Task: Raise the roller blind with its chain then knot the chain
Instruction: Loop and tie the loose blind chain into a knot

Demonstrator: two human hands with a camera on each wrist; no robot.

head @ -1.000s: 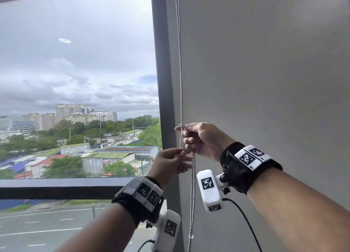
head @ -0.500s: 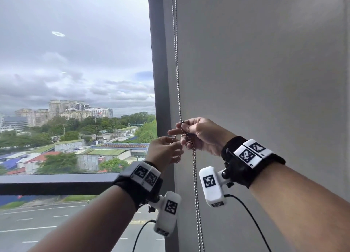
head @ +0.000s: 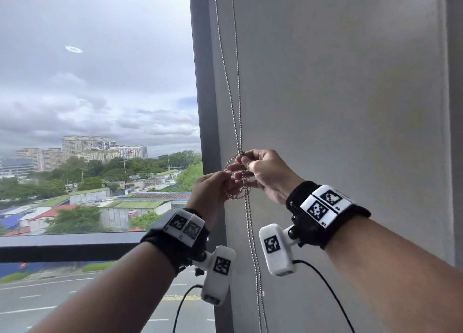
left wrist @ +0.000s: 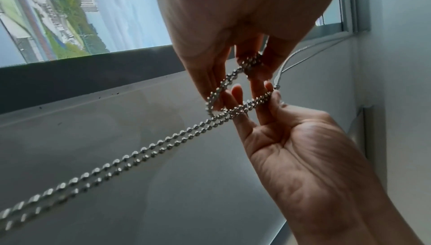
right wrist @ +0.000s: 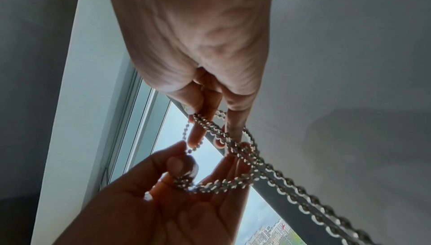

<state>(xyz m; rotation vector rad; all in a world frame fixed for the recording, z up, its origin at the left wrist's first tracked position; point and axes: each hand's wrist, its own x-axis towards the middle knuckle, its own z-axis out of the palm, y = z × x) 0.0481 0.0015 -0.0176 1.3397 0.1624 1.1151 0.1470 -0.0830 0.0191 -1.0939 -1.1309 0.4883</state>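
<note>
Our left hand and right hand both pinch the chain loop; we should pass the doubled strands through and tighten slowly.

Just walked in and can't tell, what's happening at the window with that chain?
A person stands at the window tying the blind's bead chain. The right hand pinches the doubled chain where it comes down, and the left hand pinches a loop of it beside that. The loop is loose, so the knot is not pulled tight yet. The rest of the chain hangs straight down below the hands.
</note>
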